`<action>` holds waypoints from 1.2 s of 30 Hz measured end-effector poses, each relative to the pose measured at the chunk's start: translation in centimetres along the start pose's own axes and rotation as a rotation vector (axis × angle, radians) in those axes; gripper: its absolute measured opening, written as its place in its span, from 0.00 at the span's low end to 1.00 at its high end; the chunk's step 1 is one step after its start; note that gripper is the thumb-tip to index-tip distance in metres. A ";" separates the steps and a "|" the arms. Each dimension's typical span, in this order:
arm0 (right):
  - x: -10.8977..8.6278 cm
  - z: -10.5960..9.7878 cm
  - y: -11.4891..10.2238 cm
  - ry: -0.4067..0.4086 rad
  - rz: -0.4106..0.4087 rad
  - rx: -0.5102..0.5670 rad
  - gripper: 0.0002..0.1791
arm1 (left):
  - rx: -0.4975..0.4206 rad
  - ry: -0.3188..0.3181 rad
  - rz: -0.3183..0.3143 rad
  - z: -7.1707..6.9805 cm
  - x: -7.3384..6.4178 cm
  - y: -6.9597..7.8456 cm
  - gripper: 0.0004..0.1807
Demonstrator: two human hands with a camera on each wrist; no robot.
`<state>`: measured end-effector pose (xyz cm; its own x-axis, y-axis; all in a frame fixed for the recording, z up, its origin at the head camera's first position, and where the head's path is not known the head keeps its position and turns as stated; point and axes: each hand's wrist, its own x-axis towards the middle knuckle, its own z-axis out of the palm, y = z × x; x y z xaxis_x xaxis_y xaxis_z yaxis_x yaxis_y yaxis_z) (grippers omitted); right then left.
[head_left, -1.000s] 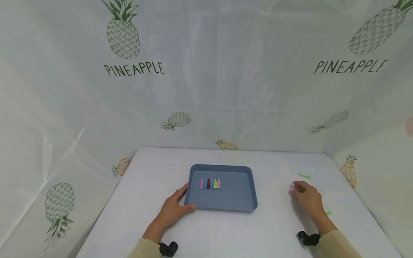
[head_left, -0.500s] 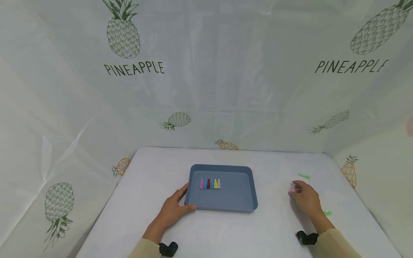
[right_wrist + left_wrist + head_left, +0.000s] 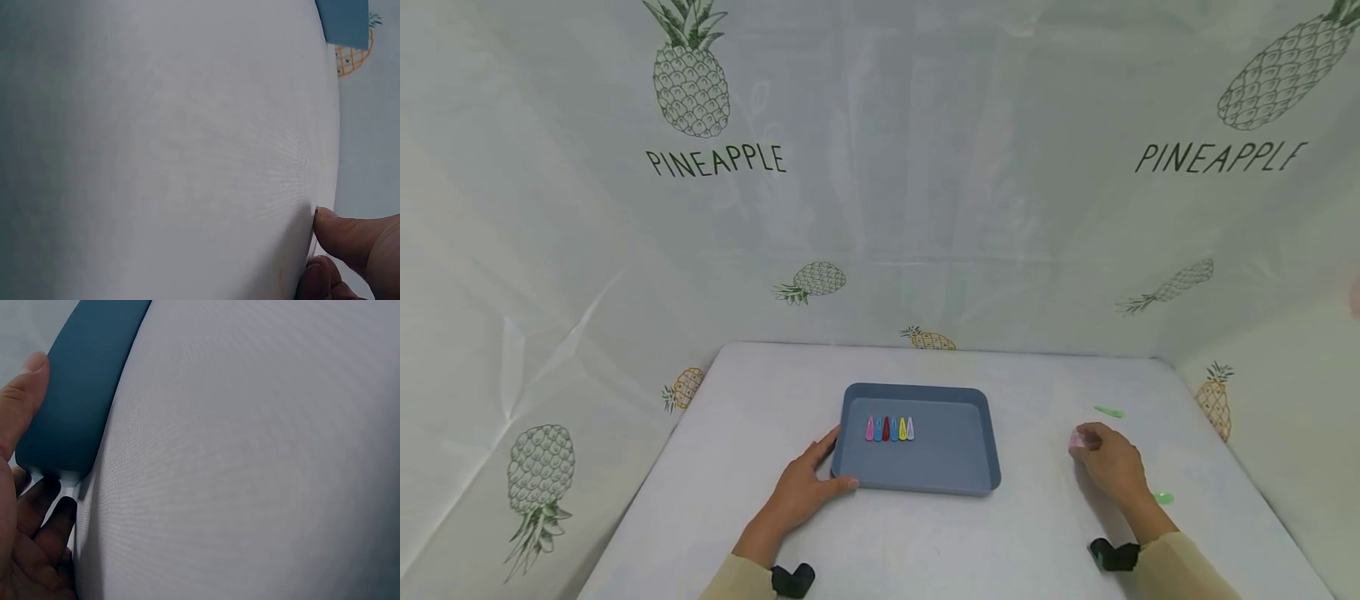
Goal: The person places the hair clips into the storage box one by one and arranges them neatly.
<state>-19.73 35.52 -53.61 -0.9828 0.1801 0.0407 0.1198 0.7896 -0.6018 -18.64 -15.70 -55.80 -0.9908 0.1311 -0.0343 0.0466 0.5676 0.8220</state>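
White-covered table (image 3: 962,546) under both hands, and straight into the crook of the left thumb comes the blue-grey tray (image 3: 958,450): stiff, smooth, light by the look of it, likely to skid if nudged, so opposite rims are the place to lift. The left hand (image 3: 801,494) rests on it, thumb and fingers spread about the near-left corner. Across to the right hand (image 3: 1114,468), thumb and forefinger pinching the pale pink item (image 3: 1074,445) at their tips; it's mostly hidden, so what it is I can't tell. Probably light, a fingertip job. Green clips next, one just beyond those fingertips (image 3: 1108,412), another beside the right wrist (image 3: 1164,498): slick, I'd judge, best pinched by the long edges. And inside the tray, right of the left fingertips, six snap hair clips (image 3: 886,429) in a row, thin, probably springy, easily nudged.
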 end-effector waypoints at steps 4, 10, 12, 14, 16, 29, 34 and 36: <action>-0.1 0.0 -0.1 0.003 -0.016 0.001 0.23 | 0.015 0.000 0.004 0.0 0.0 0.0 0.53; -0.2 0.2 -0.4 0.019 -0.042 -0.001 0.21 | 0.002 -0.005 -0.010 -0.1 -0.1 0.2 0.53; -0.2 0.4 -0.5 0.020 -0.041 -0.001 0.20 | 0.002 -0.007 -0.009 -0.1 -0.1 0.2 0.53; -0.2 0.5 -0.7 0.017 -0.036 0.001 0.20 | 0.005 -0.005 -0.007 0.0 -0.1 0.2 0.53; -0.2 0.5 -0.7 0.014 -0.030 0.001 0.19 | 0.009 -0.001 -0.001 0.0 -0.1 0.1 0.53; 0.2 0.9 -1.0 0.058 0.016 -0.009 0.12 | 0.013 0.004 0.005 0.0 -0.1 0.1 0.53; 0.3 0.8 -1.2 0.062 0.003 -0.007 0.11 | 0.016 0.007 0.011 -0.1 -0.1 0.2 0.53; 0.3 0.8 -1.3 0.059 -0.005 0.000 0.11 | 0.014 0.005 0.010 -0.1 -0.1 0.2 0.53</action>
<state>-20.26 34.12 -53.46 -0.9734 0.2103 0.0910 0.1145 0.7904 -0.6018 -18.58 -15.64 -55.58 -0.9909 0.1328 -0.0235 0.0581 0.5775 0.8143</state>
